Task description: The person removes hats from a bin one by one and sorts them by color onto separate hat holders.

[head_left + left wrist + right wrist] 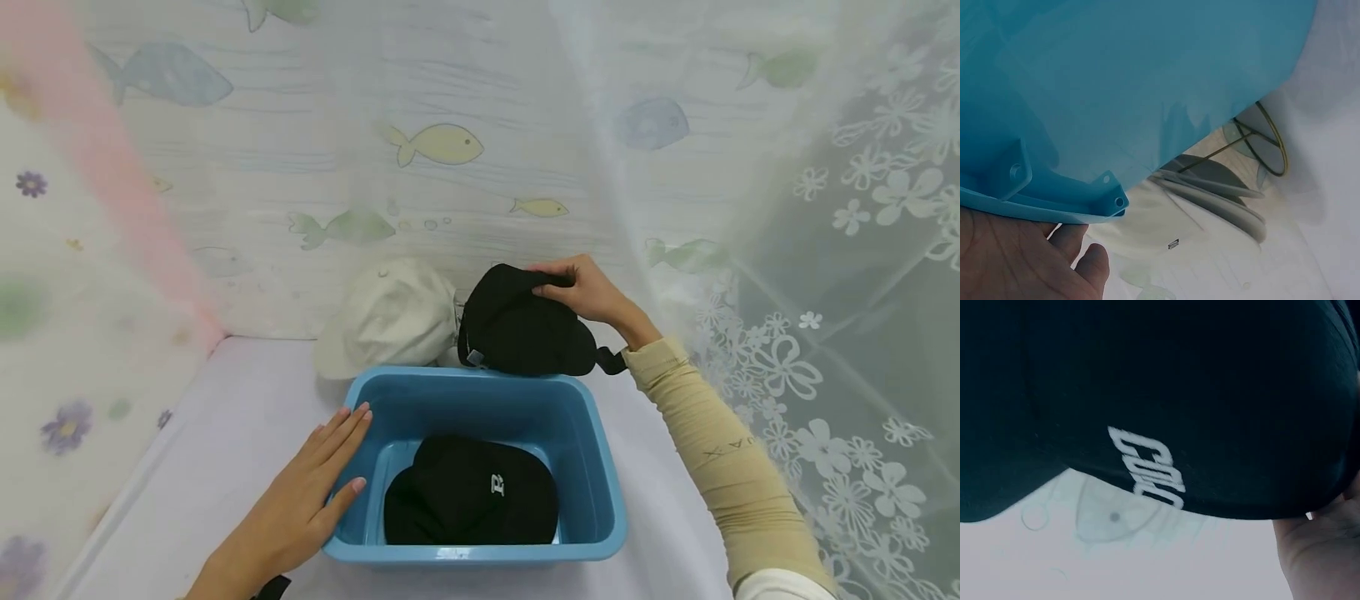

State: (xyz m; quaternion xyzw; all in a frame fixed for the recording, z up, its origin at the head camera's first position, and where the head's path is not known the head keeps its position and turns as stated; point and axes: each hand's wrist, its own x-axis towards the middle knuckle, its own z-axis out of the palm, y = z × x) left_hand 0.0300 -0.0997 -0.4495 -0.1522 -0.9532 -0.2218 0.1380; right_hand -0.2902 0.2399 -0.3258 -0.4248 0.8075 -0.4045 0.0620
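A: What lies nearest the camera?

B: The person's left hand (300,500), low in the head view. Its fingers lie straight and flat against the left outer wall of a blue plastic bin (600,500). That grip is fully open and holds nothing. The left wrist view shows the palm (1016,256) under the bin's rim (1085,206).

A: What is the largest thing here?

B: The bin. It stands on a pale lilac surface (210,433) at the middle of the view, with 1 black cap (472,492) bearing a small white logo lying inside it on the bottom.

A: And next in size?

B: A white cap (390,317) sits just behind the bin's far left corner, against a wall printed with fish. Beside it, on its right, is a second black cap (517,325), above the bin's far rim.

A: Who holds that one?

B: The right hand (585,292). Its grip is curled, fingers and thumb pinching the cap's top edge. The right wrist view shows the dark cloth close up, with blurred white lettering (1147,469).

A: Anything else?

B: A sheer white curtain with flowers (862,250) hangs on the right.
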